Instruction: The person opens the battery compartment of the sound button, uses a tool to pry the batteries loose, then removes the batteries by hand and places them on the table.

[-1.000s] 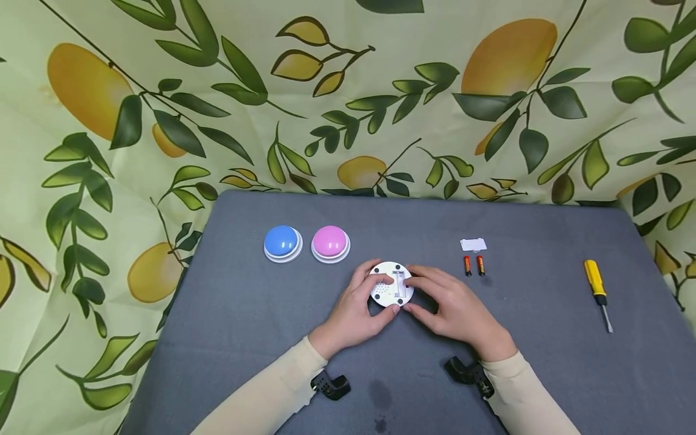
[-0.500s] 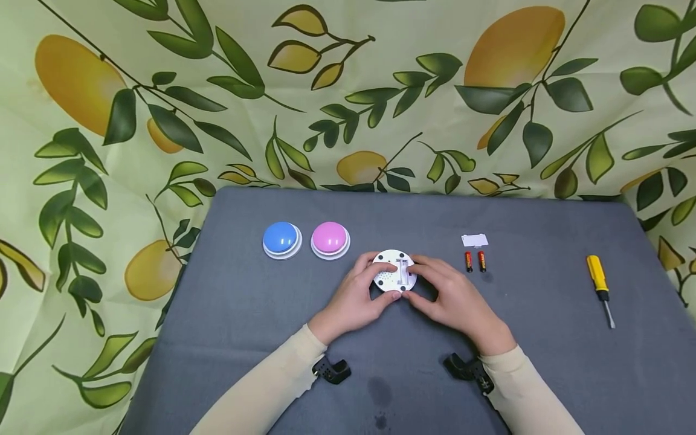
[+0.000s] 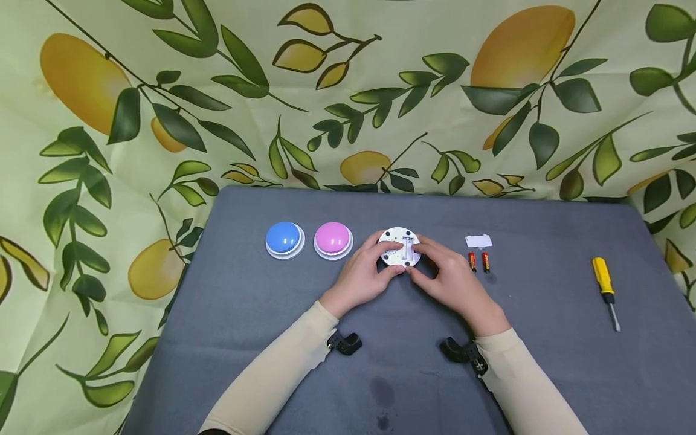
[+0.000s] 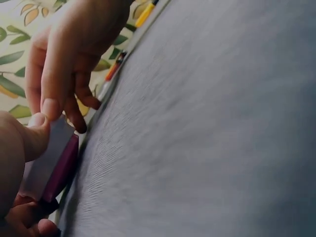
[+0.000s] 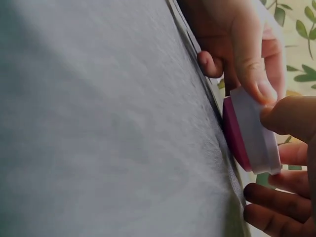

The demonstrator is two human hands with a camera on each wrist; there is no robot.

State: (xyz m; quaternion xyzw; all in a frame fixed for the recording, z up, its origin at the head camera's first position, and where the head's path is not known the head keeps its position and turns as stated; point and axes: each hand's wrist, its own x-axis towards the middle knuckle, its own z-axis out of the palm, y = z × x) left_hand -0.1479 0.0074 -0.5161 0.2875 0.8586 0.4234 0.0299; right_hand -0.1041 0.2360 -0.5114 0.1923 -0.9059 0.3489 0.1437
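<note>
Upside down between both hands is a round push button (image 3: 398,234), its white base facing up and a bare battery slot (image 3: 408,248) showing in it. Both wrist views catch its side: white casing with a magenta dome (image 5: 234,133) underneath, close over the cloth. My left hand (image 3: 360,277) holds its left side, thumb at the near rim and index finger across the base. From the right, my right hand (image 3: 458,283) grips the rim, its index finger by the slot. The two thumbs (image 4: 39,129) meet at the near edge.
A blue push button (image 3: 283,237) and a pink push button (image 3: 333,237) stand dome up to the left. Right of the hands lie a white battery cover (image 3: 478,241) and two small batteries (image 3: 479,262). Farther right is a yellow-handled screwdriver (image 3: 606,290) on the grey tablecloth (image 3: 261,314).
Both hands have carried the upturned push button a little farther from me across the table. Their hold on it looks the same, and the other things stay where they lay.
</note>
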